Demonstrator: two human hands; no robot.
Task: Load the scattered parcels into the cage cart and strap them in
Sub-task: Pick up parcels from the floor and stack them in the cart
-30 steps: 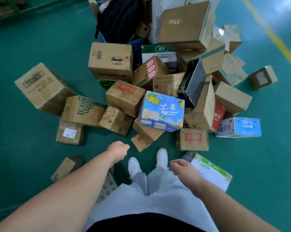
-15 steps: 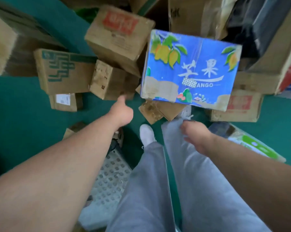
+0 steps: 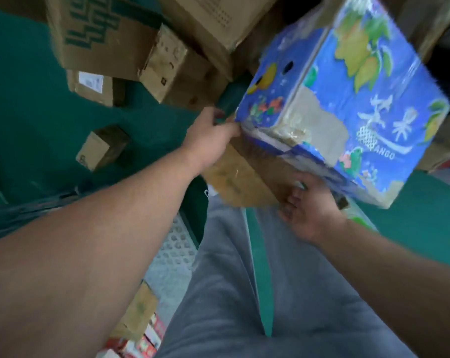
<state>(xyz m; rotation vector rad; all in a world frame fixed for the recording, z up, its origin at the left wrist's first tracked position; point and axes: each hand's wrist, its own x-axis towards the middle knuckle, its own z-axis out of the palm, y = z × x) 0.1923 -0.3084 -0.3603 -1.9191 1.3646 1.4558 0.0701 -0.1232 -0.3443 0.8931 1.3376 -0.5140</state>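
Tilted above the green floor (image 3: 24,104) among brown cartons, one green-printed (image 3: 97,29) and one with a blurred white label (image 3: 89,82), the blue box (image 3: 348,99) reading "ANGO" leans on another carton (image 3: 239,177), left hand (image 3: 213,136) gripping its corner, right hand (image 3: 309,210) spread beneath.

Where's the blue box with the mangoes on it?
Head view, upper right: the blue mango box is tilted, the left hand gripping its near corner, the right hand under its lower edge, a plain brown box just beneath it.
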